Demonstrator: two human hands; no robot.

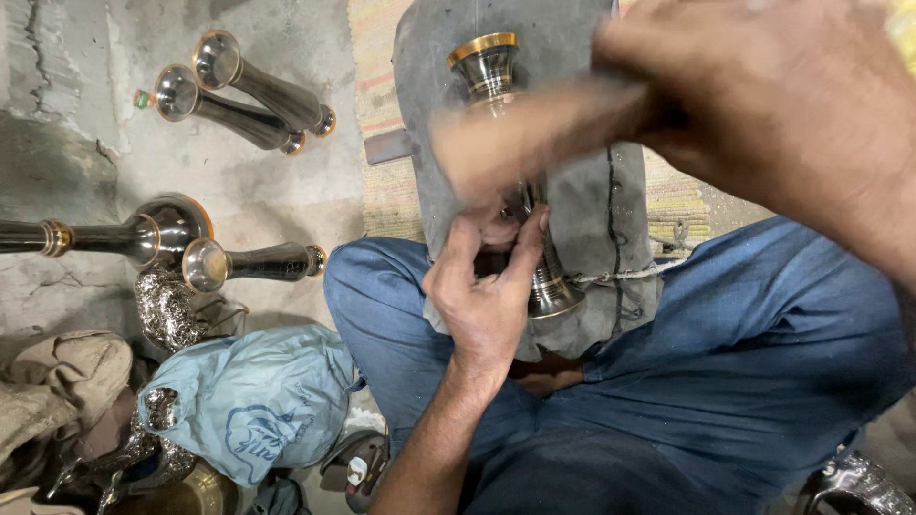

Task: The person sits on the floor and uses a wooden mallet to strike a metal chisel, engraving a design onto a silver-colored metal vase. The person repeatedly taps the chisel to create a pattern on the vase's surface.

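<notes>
1. The floor (277, 181) is rough grey concrete, cracked and stained, with paler patches.
2. A woven mat (382, 114) with faded yellow, pink and green stripes lies on the floor at the top centre.
3. Two trumpet-shaped metal stems (243, 95) lie side by side on the concrete at the upper left.
4. Below them, two more metal stems (143, 238) lie near the left edge.
5. A crumpled pale blue plastic bag (253, 401) sits at the lower left.
6. Beige cloth (62, 381) is bunched at the left edge beside the bag.
7. Light is soft and even, without hard shadows.
</notes>
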